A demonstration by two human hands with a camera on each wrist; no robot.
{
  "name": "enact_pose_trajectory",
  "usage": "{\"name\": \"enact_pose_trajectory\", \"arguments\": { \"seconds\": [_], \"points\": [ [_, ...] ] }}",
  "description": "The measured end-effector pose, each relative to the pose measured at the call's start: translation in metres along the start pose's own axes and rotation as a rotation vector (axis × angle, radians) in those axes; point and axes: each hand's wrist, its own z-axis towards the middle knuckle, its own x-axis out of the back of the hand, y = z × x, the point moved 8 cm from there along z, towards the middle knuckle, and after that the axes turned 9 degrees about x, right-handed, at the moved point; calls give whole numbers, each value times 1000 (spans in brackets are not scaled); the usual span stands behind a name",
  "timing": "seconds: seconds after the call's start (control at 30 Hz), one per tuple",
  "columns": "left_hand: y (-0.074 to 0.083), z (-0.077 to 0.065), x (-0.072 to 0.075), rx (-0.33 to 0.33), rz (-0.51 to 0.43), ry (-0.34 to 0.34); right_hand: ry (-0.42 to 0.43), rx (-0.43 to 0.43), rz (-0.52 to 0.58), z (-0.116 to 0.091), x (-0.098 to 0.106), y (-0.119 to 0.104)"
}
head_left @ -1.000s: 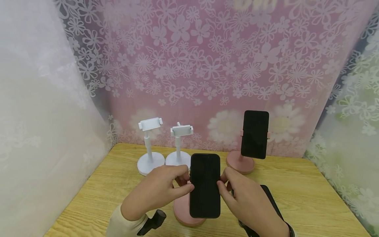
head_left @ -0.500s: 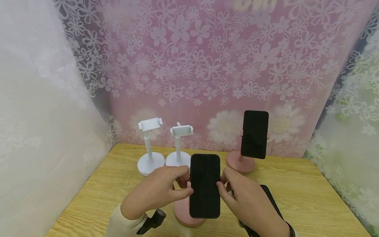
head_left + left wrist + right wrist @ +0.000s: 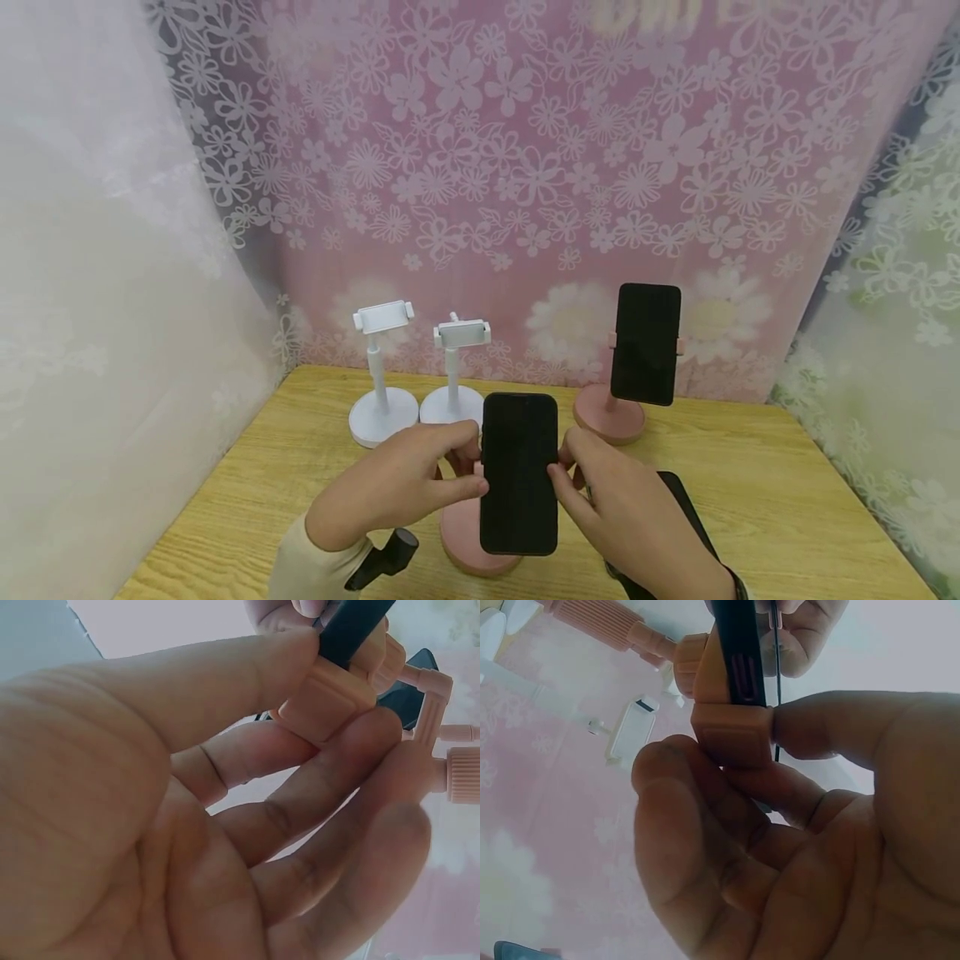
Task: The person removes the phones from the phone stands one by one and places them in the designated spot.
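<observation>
A black phone (image 3: 519, 475) stands upright, screen toward me, in the clamp of a pink phone stand (image 3: 474, 537) at the front middle of the table. My left hand (image 3: 408, 471) is at the phone's left edge; the left wrist view shows its thumb and fingers pinching the pink clamp end (image 3: 319, 709). On the other side, my right hand (image 3: 618, 500) grips the opposite end of the clamp, its thumb at the phone's edge and its fingers behind, as the right wrist view shows. Most of the stand's post is hidden behind the phone.
Two white phone stands, a left one (image 3: 381, 412) and a right one (image 3: 453, 400), stand at the back left. Another pink stand (image 3: 609, 414) at the back right holds a black phone (image 3: 646, 343). A dark flat phone-like object (image 3: 678, 500) lies partly under my right forearm.
Both hands keep their grip in nearly the same place. My left thumb tip has slid slightly down and left at the phone's edge. The head view has tipped a little.
</observation>
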Motion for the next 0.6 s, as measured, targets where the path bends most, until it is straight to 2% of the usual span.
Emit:
{"name": "enact_pose_trajectory", "arguments": {
  "seconds": [0.3, 0.47, 0.6],
  "points": [
    [2, -1, 1, -33, 34, 19, 30, -20, 0, -1, 2, 0],
    [2, -3, 4, -43, 53, 50, 73, -16, -8, 1, 1, -3],
    [2, 0, 4, -55, 63, 50, 130, -29, -46, 1, 6, -2]
  ]
}}
